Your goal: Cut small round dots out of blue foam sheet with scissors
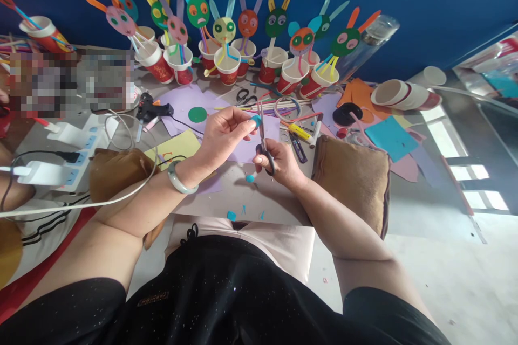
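My left hand (226, 137), with a pale bangle (180, 179) at the wrist, pinches a small piece of blue paper (256, 120). In my right hand (281, 164) is a pair of scissors (262, 143) with dark handles, its blades pointing up beside the blue paper. Below my hands, a small round blue piece (250, 178) and several blue scraps (231, 215) lie on the grey tabletop (210, 210). Sheets of purple paper (184, 97) lie behind my left hand, one bearing a green paper circle (198, 114).
Paper-cup puppets (229, 64) with rabbit-like ears line the back wall. A black glue gun (151, 109), a power strip (81, 156) and trailing cables are at left. At right are a brown cushion (352, 178), a utility knife (298, 148), colored paper (390, 137) and stacked cups (404, 96).
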Action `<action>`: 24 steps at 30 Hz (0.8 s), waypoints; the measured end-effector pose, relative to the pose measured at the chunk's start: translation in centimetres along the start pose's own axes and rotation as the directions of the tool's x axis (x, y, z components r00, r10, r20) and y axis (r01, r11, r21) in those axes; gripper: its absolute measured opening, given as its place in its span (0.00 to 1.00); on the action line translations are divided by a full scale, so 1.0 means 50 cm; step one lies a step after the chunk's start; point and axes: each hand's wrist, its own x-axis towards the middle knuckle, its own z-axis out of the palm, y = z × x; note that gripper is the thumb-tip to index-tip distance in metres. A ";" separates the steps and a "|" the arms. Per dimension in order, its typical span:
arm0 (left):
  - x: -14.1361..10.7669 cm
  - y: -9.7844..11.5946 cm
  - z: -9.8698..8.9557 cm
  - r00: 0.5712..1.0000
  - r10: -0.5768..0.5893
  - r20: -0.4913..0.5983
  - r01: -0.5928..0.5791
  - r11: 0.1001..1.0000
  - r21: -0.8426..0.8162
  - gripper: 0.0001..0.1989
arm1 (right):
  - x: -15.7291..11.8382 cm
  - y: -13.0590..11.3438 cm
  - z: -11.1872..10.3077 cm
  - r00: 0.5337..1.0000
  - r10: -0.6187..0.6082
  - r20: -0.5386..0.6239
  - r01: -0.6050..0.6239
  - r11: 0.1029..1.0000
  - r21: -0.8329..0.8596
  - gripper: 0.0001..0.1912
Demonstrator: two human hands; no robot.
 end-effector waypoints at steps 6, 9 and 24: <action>0.001 0.000 0.000 1.000 0.003 -0.016 -0.004 1.000 -0.005 0.17 | 0.000 0.001 0.001 1.000 0.005 0.005 -0.005 1.000 -0.007 0.41; 0.001 0.000 -0.001 1.000 0.008 -0.020 -0.008 1.000 -0.012 0.17 | 0.000 0.001 0.001 1.000 -0.001 0.001 0.001 1.000 -0.006 0.41; 0.003 0.001 -0.005 1.000 -0.014 0.008 0.014 1.000 0.018 0.13 | 0.002 0.005 -0.001 1.000 -0.018 0.014 0.018 1.000 -0.008 0.40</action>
